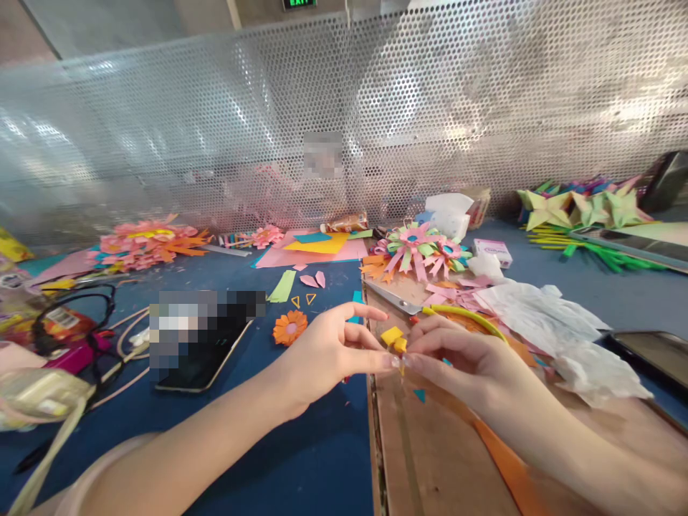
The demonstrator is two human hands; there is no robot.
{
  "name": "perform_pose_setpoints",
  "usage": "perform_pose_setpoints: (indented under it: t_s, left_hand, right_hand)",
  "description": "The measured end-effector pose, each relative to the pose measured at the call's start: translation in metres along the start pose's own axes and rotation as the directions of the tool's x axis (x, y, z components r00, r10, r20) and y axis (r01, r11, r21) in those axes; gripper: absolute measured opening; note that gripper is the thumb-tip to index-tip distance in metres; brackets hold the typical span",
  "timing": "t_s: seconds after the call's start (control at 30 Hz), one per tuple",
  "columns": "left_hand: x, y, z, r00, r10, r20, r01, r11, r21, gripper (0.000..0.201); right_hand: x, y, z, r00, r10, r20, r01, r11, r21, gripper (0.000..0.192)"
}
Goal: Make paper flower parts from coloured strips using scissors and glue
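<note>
My left hand (352,340) and my right hand (456,355) meet fingertip to fingertip over the table's seam. Between them is a small folded piece of yellow paper (392,335), pinched by both thumbs and fingers; its lower end is partly hidden by the fingertips. Left of my left hand lies an orange paper flower (290,328) with a pink centre. Two small yellow triangle outlines (311,298) rest just beyond it. Scissors (393,298) lie past my right hand, beside a curved yellow strip (473,317). A small blue paper triangle (420,395) sits below my fingers.
A dark phone (215,351) and tangled cables lie at left. Pink paper flowers (142,244), coloured sheets (317,247) and a ribbon-like paper flower (413,247) stand along the back. Crumpled tissue (548,315) and another phone (653,358) are at right. A perforated metal screen (456,107) borders the table.
</note>
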State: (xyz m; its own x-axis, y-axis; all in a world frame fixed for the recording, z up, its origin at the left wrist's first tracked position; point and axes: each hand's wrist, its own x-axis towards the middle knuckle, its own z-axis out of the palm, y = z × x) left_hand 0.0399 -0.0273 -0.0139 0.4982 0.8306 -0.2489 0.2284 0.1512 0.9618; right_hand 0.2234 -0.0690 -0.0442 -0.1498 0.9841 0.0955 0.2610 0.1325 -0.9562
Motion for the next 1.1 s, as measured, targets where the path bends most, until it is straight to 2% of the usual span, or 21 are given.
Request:
perform_pose_setpoints:
  t_s: [0.2, 0.33, 0.5, 0.6, 0.7, 0.77, 0.8, 0.93, 1.1]
  left_hand:
    - [-0.003, 0.008, 0.002, 0.999, -0.052, -0.004, 0.052, 0.998, 0.018, 0.048]
    - [-0.001, 0.005, 0.000, 0.999, -0.049, 0.001, 0.048, 0.998, 0.031, 0.047]
    - [0.001, -0.002, -0.003, 1.000, -0.024, 0.012, 0.024, 1.000, -0.008, 0.047]
    - [0.002, -0.003, -0.003, 0.999, -0.041, 0.029, 0.043, 0.995, -0.085, 0.047]
    - [0.002, -0.004, -0.002, 0.997, -0.050, 0.066, 0.061, 0.984, -0.165, 0.047]
    - [0.002, -0.004, -0.003, 0.995, -0.052, 0.087, 0.068, 0.979, -0.192, 0.045]
    - [0.002, -0.004, -0.003, 0.994, -0.054, 0.092, 0.071, 0.978, -0.194, 0.044]
    - [0.002, -0.003, -0.003, 0.994, -0.057, 0.095, 0.073, 0.981, -0.181, 0.043]
    - [0.001, -0.003, -0.003, 0.992, -0.063, 0.107, 0.082, 0.979, -0.186, 0.041]
  right_hand:
    - [0.001, 0.004, -0.002, 1.000, -0.026, -0.002, 0.026, 1.000, -0.002, 0.015]
    - [0.001, 0.006, -0.002, 0.998, -0.070, 0.008, 0.070, 0.997, -0.018, 0.016]
    - [0.000, 0.008, -0.005, 0.984, -0.164, -0.064, 0.153, 0.978, -0.140, 0.011]
    - [0.001, 0.011, -0.007, 0.924, -0.366, -0.110, 0.315, 0.893, -0.322, 0.010]
    - [0.000, 0.011, -0.009, 0.791, -0.610, -0.055, 0.517, 0.714, -0.472, 0.019]
    - [0.000, 0.010, -0.009, 0.716, -0.698, -0.013, 0.595, 0.620, -0.512, 0.022]
    - [0.000, 0.010, -0.009, 0.693, -0.721, 0.001, 0.614, 0.589, -0.526, 0.023]
    - [0.000, 0.009, -0.007, 0.653, -0.757, 0.031, 0.641, 0.531, -0.554, 0.024]
    - [0.000, 0.008, -0.007, 0.647, -0.761, 0.048, 0.650, 0.517, -0.557, 0.022]
